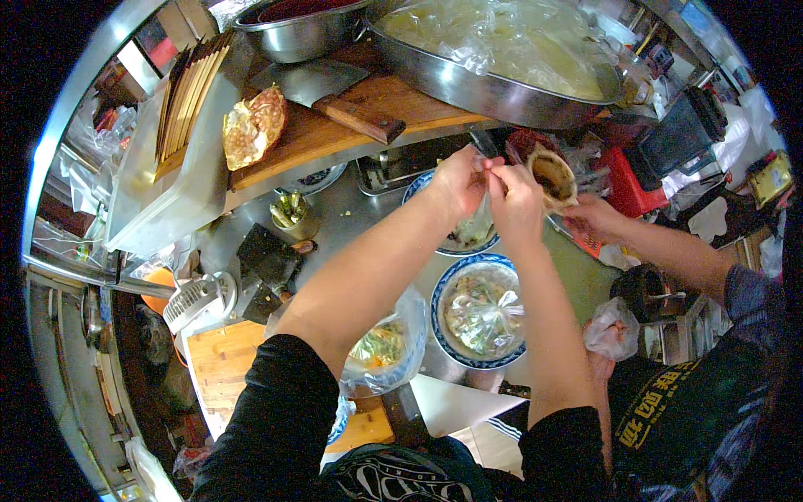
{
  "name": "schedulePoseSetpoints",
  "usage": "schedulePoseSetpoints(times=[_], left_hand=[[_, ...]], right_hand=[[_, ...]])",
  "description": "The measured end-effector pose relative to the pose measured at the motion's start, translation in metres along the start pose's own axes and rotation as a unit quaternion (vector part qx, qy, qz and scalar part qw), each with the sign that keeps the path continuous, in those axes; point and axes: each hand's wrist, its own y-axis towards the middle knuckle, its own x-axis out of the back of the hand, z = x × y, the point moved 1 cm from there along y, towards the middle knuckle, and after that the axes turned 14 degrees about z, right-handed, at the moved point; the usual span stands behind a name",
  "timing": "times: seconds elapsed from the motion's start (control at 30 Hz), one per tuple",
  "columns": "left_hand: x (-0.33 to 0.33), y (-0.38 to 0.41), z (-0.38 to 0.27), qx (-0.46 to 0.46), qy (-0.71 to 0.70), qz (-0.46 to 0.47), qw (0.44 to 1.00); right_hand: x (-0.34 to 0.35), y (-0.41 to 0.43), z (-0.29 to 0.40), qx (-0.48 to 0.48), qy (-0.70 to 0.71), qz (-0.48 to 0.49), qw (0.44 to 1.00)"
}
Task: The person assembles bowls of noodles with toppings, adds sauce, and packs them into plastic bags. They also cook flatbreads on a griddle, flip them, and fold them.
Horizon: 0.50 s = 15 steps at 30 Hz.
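Both hands meet over a blue-and-white bowl (469,252) at the far side of the counter. Between my left hand (459,179) and my right hand (519,204) is the gathered neck of a clear plastic bag (482,216), pinched by the fingertips. Its lower part rests in that bowl, with dark and green food inside, partly hidden by my hands. Nearer to me, a second patterned bowl (444,329) holds a closed clear bag of food (480,304). Left of it, under my left forearm, stands a bowl lined with an open bag (411,339) around noodle-like food and greens.
A co-worker's hand (593,218) touches a brown-stained container (553,179) close on my right; their other hand holds a bagged item (611,329). Beyond, a cleaver (357,116) lies on a wooden board (433,103) beside a large steel basin (489,94). A small fan (197,301) stands left.
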Motion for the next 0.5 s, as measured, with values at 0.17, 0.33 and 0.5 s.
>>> schedulePoseSetpoints(times=[0.17,0.33,0.5], left_hand=[[0.018,-0.015,-0.019,0.067,0.182,0.097,0.976],[-0.020,-0.043,-0.044,0.049,0.888,0.074,0.450],[0.034,-0.053,-0.066,-0.069,0.967,0.106,0.223]], right_hand=[[0.004,0.004,-0.020,0.050,-0.004,0.103,0.993],[0.004,-0.002,-0.029,0.036,0.038,0.178,0.983],[0.024,-0.021,-0.096,-0.059,-0.023,0.197,0.978]])
